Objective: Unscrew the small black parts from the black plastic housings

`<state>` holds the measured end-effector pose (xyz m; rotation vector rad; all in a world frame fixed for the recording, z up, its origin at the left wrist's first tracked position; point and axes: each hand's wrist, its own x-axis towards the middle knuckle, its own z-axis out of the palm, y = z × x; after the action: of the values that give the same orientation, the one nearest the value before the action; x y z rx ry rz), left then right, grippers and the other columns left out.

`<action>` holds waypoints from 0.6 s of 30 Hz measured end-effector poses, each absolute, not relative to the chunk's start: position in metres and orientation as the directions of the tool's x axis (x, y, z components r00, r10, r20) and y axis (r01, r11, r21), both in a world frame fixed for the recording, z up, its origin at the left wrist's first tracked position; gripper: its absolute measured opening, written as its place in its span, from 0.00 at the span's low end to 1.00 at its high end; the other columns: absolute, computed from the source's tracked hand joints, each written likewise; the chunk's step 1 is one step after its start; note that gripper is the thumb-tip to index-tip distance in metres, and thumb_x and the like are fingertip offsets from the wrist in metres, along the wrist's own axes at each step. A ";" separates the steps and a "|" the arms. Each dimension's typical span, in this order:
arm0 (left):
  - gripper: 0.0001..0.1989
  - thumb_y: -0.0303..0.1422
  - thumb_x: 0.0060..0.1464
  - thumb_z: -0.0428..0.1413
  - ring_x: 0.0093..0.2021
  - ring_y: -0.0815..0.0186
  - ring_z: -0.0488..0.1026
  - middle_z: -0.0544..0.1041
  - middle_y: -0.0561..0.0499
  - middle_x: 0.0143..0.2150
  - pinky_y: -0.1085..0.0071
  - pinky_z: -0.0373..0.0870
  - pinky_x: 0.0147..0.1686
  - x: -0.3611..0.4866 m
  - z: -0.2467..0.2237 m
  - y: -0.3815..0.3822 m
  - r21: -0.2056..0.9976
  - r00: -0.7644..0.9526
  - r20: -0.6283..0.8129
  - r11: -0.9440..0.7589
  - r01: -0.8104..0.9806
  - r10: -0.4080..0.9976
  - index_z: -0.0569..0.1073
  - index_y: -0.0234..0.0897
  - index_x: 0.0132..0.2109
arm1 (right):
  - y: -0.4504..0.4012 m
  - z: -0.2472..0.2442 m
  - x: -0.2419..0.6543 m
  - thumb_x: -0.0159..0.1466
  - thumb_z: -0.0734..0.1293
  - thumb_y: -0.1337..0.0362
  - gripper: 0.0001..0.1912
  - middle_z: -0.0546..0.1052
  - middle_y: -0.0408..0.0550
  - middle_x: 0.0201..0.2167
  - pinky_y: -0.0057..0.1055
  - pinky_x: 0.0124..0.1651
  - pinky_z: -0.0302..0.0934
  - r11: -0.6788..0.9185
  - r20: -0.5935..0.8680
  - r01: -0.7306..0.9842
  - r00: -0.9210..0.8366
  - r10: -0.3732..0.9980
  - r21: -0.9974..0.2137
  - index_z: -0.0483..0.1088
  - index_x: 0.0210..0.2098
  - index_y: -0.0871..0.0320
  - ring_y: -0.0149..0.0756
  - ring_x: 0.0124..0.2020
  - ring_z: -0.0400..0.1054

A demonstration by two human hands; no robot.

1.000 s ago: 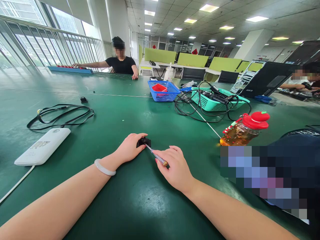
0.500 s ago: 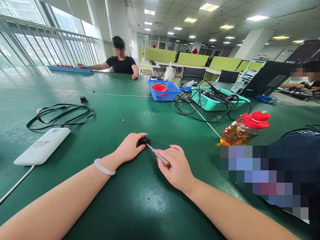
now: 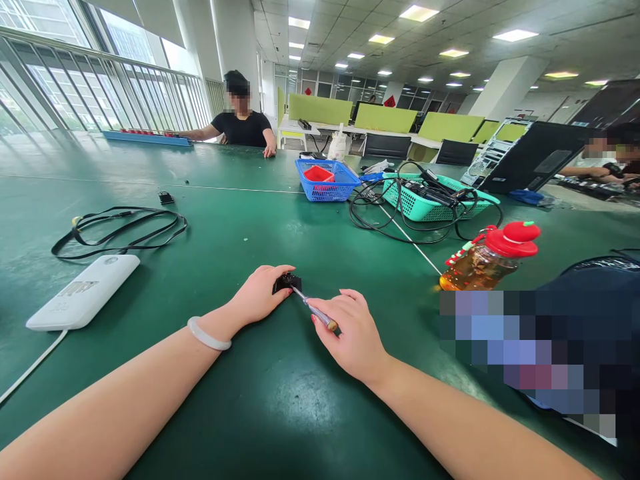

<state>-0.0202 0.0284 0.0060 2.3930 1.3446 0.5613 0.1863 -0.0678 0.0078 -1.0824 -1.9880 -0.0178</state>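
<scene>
On the green table (image 3: pixel 235 413), my left hand (image 3: pixel 257 293) grips a small black block-shaped part (image 3: pixel 295 280) between thumb and fingers; its exact kind is too small to tell. My right hand (image 3: pixel 350 330) is closed around a screwdriver (image 3: pixel 323 315) with a clear handle and a brass-coloured end. The screwdriver slants up and left, and its tip meets the near side of the black part. My left fingers cover part of the black piece.
To the left lie a white power bank (image 3: pixel 85 293), a looped black cable (image 3: pixel 120 230) and another small black part (image 3: pixel 166 198). Further back stand a blue basket (image 3: pixel 327 190) and a green basket (image 3: pixel 425 212) with cables. A red-lidded bottle (image 3: pixel 487 263) stands right. A person (image 3: pixel 243 127) sits opposite.
My hands, the screwdriver and the black part keep nearly the same position. At the far left, the blue strip by the person opposite has shifted slightly right.
</scene>
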 end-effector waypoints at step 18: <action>0.24 0.35 0.57 0.52 0.58 0.53 0.68 0.75 0.46 0.57 0.54 0.66 0.59 -0.020 0.008 0.028 0.463 0.472 0.171 -0.494 0.736 0.865 0.68 0.40 0.61 | -0.069 0.008 0.186 0.66 0.63 0.69 0.11 0.80 0.42 0.32 0.42 0.55 0.58 0.633 0.708 0.692 -0.250 0.660 -0.346 0.73 0.46 0.54 0.32 0.33 0.73</action>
<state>-0.0195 0.0284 0.0084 2.3990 1.3543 0.5541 0.1864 -0.0687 0.0083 -1.0636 -1.9646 -0.0449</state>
